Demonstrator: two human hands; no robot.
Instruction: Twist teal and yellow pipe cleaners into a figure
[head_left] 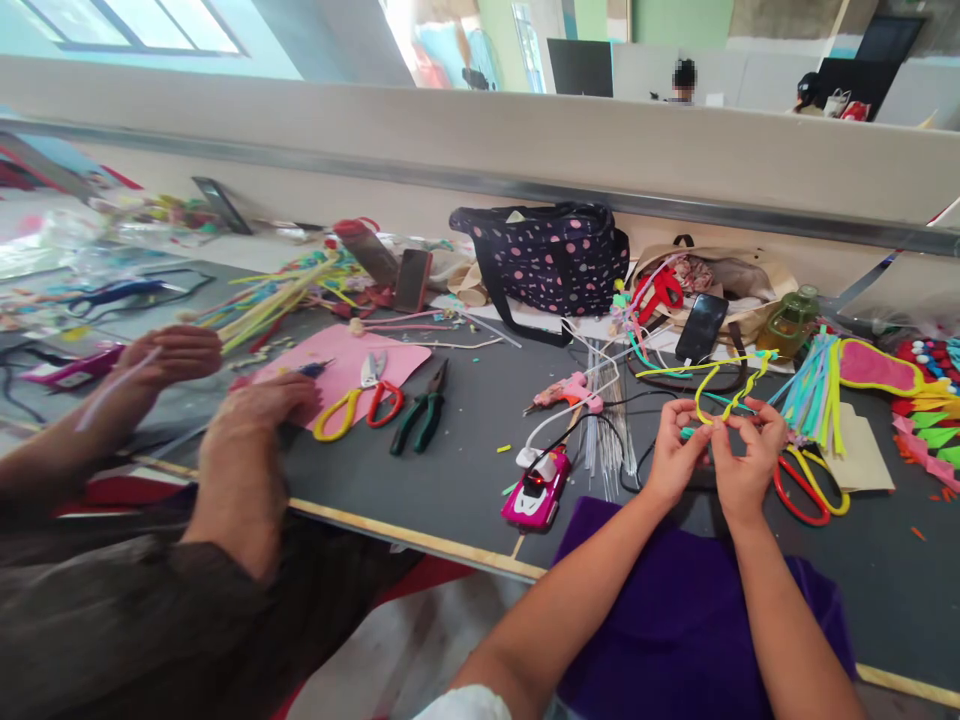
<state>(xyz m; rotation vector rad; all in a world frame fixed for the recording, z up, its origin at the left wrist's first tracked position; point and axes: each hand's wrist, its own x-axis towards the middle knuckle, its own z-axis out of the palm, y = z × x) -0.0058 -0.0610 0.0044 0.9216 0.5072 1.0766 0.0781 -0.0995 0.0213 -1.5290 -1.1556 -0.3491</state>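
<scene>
Both of my hands are raised at the right over the dark grey tabletop. My left hand (679, 455) pinches a yellow pipe cleaner (703, 395), bent into a loop. Close beside it, my right hand (750, 465) grips the same piece, with thumbs nearly touching. A twisted yellow length stands up above my right fingers. A bit of teal shows at my left fingers. Red-and-yellow-handled scissors (806, 490) lie right of my right hand, near a bundle of blue and yellow pipe cleaners (817, 390). Purple cloth (697, 620) lies below my forearms.
A co-worker's hands (262, 400) are at the left, by a pink sheet (345, 360) with scissors (364, 390) and pliers (424, 410). A pink glue gun (570, 392) and magenta power strip (536, 492) lie left of me. Behind stand a dotted bag (547, 260) and a phone (701, 328).
</scene>
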